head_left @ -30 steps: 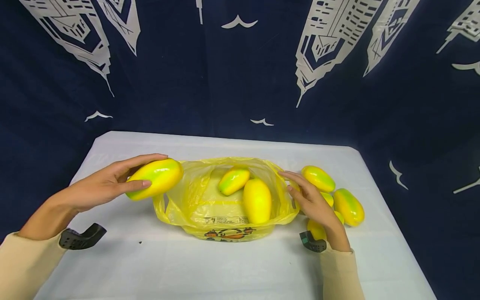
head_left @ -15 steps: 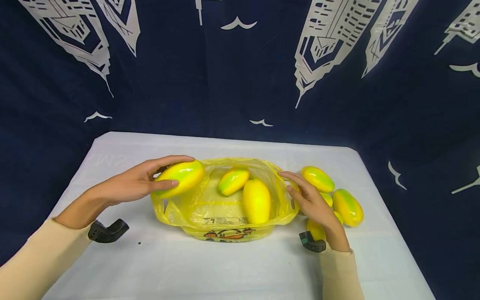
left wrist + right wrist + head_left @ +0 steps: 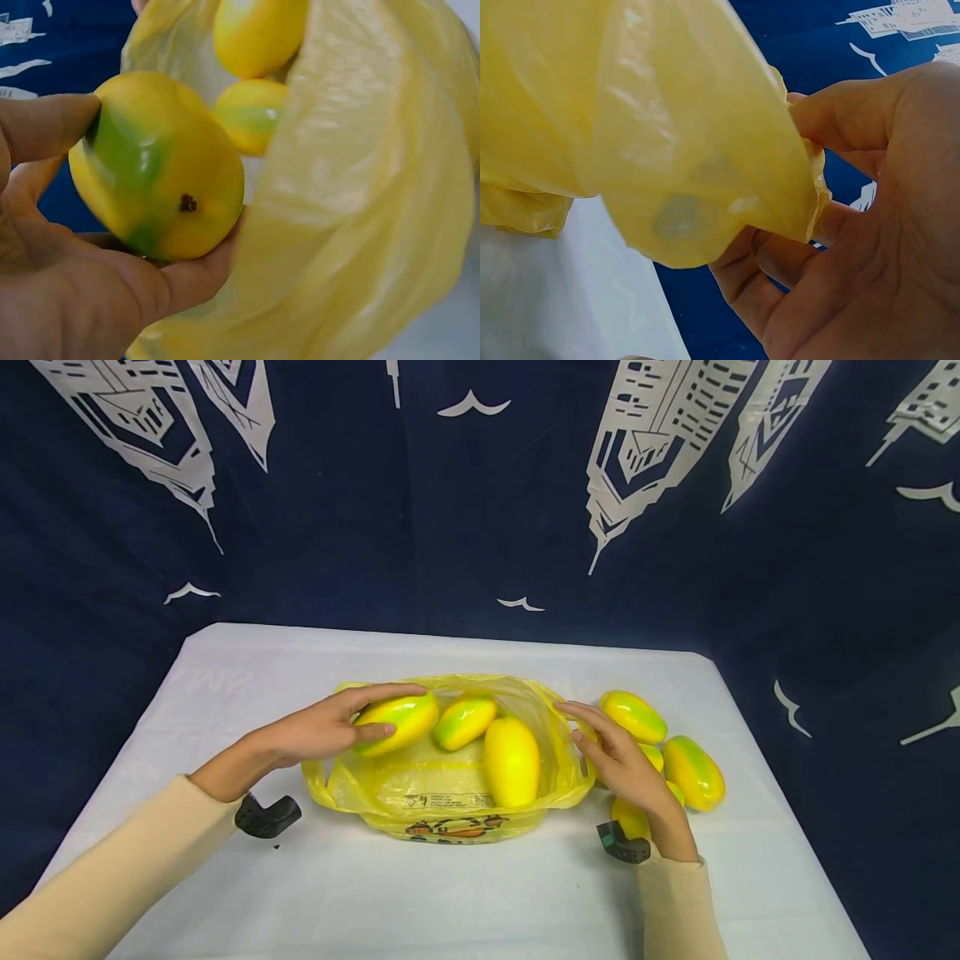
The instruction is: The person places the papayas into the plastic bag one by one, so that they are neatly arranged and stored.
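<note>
My left hand (image 3: 321,728) holds a yellow-green mango (image 3: 405,724) at the left part of the yellow plastic bag's (image 3: 450,777) mouth. Thumb and fingers lie on opposite sides of that mango (image 3: 161,169), and its dark stem spot faces the left wrist camera. Inside the bag lie a smaller mango (image 3: 465,722) and a larger one, the upright yellow mango (image 3: 512,762). At the bag's right rim, my right hand (image 3: 622,764) grips the plastic edge; the right wrist view shows the bag film (image 3: 705,150) between its thumb and fingers.
Several more mangoes (image 3: 695,773) are grouped on the white table (image 3: 450,902) to the right, partly hidden behind the right hand. A dark blue cloth (image 3: 420,527) with white printed buildings hangs behind the table.
My left hand has carried its mango rightward, from outside the bag's left edge to over the bag's opening. The right hand has stayed at the bag's rim.
</note>
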Action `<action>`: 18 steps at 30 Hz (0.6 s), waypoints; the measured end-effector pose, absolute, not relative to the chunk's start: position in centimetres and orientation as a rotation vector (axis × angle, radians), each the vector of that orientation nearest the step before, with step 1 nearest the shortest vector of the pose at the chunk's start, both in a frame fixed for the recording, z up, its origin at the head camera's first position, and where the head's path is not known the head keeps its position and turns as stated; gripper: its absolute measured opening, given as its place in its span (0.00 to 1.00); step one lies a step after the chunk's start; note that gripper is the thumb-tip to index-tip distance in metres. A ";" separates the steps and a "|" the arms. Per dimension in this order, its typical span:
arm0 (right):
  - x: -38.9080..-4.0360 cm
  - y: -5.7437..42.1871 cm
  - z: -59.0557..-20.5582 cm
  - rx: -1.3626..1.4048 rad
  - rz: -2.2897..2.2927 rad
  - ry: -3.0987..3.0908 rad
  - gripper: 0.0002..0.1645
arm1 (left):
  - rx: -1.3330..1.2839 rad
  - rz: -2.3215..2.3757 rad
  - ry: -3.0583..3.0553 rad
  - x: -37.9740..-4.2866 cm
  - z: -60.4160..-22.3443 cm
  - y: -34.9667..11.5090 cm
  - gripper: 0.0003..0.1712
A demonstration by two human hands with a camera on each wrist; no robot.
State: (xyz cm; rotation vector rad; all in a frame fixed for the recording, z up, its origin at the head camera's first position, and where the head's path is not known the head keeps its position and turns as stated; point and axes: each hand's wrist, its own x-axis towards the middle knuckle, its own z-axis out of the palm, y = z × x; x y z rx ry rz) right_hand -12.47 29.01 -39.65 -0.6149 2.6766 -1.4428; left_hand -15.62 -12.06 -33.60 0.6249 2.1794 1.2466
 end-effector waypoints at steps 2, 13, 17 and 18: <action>-12.5 29.0 -39.6 -0.616 -1.441 2.678 0.26 | 0.631 1.249 2.185 -15.8 -34.1 -11.7 0.34; -12.4 29.0 -39.7 -0.613 -1.446 2.675 0.26 | 0.692 1.257 2.257 -16.5 -36.0 -10.2 0.33; -12.5 29.0 -39.7 -0.620 -1.441 2.681 0.26 | 0.644 1.262 2.243 -16.7 -36.3 -9.6 0.33; -12.5 29.0 -39.7 -0.623 -1.440 2.683 0.26 | 0.626 1.261 2.243 -16.7 -36.4 -9.4 0.33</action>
